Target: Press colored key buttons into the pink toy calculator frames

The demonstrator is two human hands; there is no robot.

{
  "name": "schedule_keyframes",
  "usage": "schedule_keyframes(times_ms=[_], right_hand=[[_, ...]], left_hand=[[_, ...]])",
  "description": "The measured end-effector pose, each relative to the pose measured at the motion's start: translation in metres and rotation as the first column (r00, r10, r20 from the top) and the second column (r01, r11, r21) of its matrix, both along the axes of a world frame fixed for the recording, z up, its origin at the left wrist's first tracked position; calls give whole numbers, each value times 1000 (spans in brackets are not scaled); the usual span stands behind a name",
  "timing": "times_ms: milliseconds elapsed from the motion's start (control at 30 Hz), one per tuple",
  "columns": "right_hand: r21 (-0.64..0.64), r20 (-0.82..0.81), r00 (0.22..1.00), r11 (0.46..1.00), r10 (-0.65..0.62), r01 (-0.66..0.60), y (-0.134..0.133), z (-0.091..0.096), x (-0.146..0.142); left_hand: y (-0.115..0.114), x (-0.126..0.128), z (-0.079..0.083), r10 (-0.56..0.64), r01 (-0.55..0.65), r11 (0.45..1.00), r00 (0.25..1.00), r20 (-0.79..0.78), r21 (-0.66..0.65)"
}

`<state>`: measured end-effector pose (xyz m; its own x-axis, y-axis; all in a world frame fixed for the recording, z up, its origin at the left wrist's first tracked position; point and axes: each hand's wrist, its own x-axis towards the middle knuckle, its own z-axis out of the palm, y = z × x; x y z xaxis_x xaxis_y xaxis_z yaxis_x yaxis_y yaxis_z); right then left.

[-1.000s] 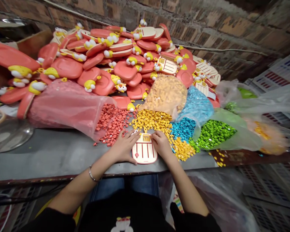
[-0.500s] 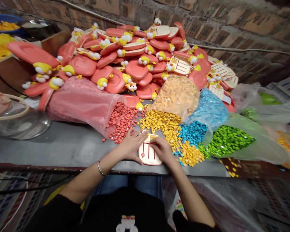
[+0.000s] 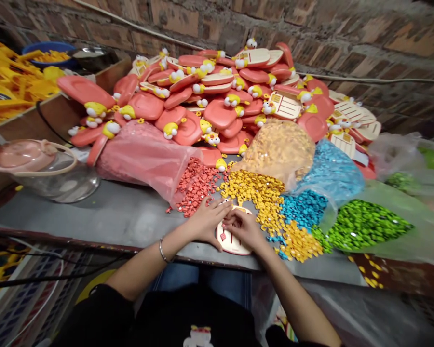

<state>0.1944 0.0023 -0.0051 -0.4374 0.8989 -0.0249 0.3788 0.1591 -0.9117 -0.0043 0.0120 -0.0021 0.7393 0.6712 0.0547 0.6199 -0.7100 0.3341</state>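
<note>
A small cream board with red slots and a red rim (image 3: 235,247) lies flat near the table's front edge. My left hand (image 3: 207,222) grips its left side, thumb by the lower left edge and fingers reaching across the top end. Over the board's middle, my right hand (image 3: 245,228) has thumb and fingertips pinched together; anything between them is too small or hidden to make out. One red piece (image 3: 223,236) sits at the board's left. Just beyond my hands are loose red pieces (image 3: 198,185) and yellow pieces (image 3: 255,185).
Behind rises a heap of red-backed boards with yellow-and-white heads (image 3: 220,114). Open bags of red (image 3: 141,156), yellow (image 3: 280,149), blue (image 3: 334,166) and green pieces (image 3: 369,226) lie around. A clear jug (image 3: 63,180) stands left, beside a box of yellow parts (image 3: 14,86).
The view has turned left, so everything appears farther right and slightly lower. My right fingers have shifted a little toward the board's left side; my left hand keeps its hold.
</note>
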Motion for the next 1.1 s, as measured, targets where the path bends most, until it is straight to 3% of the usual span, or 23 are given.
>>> schedule_keyframes(times_ms=[67, 133, 233, 300, 367, 433, 500, 567, 667, 767, 900, 1000, 1100], right_hand=[[-90, -24, 988, 984, 152, -153, 2, 8, 5], [-64, -29, 982, 980, 188, -190, 11, 18, 7], [158, 38, 999, 987, 23, -29, 37, 33, -7], [286, 175, 984, 958, -36, -16, 59, 40, -30], [335, 411, 911, 933, -22, -129, 78, 43, -58], [327, 612, 791, 913, -7, -244, 91, 41, -84], [318, 689, 725, 895, 8, -312, 99, 37, -100], [327, 687, 727, 882, 25, -340, 102, 34, -103], [365, 554, 832, 891, 26, -271, 100, 30, -86], [390, 224, 975, 916, 2, -92, 88, 30, -50], [342, -113, 987, 928, -113, 146, 54, 32, 13], [348, -60, 970, 906, -235, 241, 29, 30, 48], [421, 137, 947, 883, -290, 209, 17, 18, 60]], left_hand=[[0, 0, 0, -4, 4, 1000, 1000, -7, -5], [0, 0, -1, -8, 8, 1000, 1000, -12, -2], [0, 2, -4, -6, 6, 1000, 1000, -9, 12], [-2, 2, -6, -6, 6, 1000, 1000, -2, 13], [-3, 2, -7, -9, 9, 1000, 1000, 6, 1], [-3, 1, -8, -22, 22, 1000, 1000, 14, -15], [-3, 0, -8, -34, 35, 999, 999, 19, -30], [-3, 1, -6, -36, 37, 998, 999, 17, -45], [-3, 2, -2, -19, 19, 997, 1000, -11, -71], [-3, 3, 1, -8, 2, 996, 998, -60, -92], [-3, 4, 1, -2, -9, 994, 995, -100, -110], [-2, 3, 0, -7, -7, 993, 993, -118, -115], [-1, 3, -1, -6, -6, 995, 993, -121, -100]])
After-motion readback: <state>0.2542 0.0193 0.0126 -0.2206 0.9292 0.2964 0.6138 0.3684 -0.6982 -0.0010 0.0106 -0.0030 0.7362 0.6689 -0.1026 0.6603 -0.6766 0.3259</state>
